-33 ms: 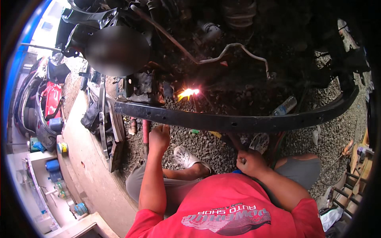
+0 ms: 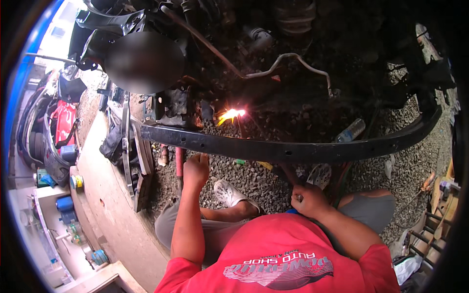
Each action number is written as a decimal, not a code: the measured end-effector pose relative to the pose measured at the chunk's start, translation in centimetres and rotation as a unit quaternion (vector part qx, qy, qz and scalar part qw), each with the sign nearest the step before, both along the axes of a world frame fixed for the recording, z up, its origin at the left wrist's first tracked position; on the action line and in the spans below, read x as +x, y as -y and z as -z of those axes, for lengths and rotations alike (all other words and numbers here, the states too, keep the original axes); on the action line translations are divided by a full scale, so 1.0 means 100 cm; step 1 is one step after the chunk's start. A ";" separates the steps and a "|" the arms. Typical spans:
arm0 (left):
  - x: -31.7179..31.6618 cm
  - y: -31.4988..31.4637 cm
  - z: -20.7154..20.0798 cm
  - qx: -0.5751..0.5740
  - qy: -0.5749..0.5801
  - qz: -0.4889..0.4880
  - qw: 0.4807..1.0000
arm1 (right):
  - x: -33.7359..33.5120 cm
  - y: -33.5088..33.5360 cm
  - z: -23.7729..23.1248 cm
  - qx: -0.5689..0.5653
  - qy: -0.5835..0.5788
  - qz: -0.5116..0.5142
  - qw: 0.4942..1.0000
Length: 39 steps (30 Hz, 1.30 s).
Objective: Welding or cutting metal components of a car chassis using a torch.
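My right hand is wrapped round the brownish shaft of a gas torch, which runs up and left behind a long black metal bar. Beyond the bar a bright yellow-white flame burns beside a rusty, bent metal bracket. Just at the bar's near lower edge is my left hand, fingers curled closed; what they hold is hidden. A red-handled tool stands upright left of that hand.
Bent metal pipe crosses the dark vehicle front. A plastic bottle lies behind the bar. Gravel covers the ground around my light clogs. Left are a concrete ledge and piled car parts; right, a black rack.
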<state>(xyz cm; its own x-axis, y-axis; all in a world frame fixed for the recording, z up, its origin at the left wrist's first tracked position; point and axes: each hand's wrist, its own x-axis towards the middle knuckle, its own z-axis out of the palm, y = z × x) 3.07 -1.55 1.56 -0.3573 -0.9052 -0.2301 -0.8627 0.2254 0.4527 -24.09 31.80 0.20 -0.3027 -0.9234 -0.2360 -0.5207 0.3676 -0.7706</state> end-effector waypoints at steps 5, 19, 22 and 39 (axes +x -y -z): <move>0.013 0.006 0.017 -0.024 -0.003 0.031 0.999 | 0.001 0.000 -0.002 -0.001 0.000 0.000 1.000; 0.009 0.004 0.010 -0.002 -0.021 0.010 1.000 | 0.000 0.000 -0.002 0.000 0.002 -0.002 1.000; 0.017 0.007 0.020 -0.059 -0.036 0.071 0.995 | 0.000 -0.001 -0.001 -0.005 -0.001 0.000 1.000; 0.007 0.004 0.008 -0.024 -0.032 0.032 0.999 | -0.001 -0.003 0.005 0.010 0.010 -0.011 1.000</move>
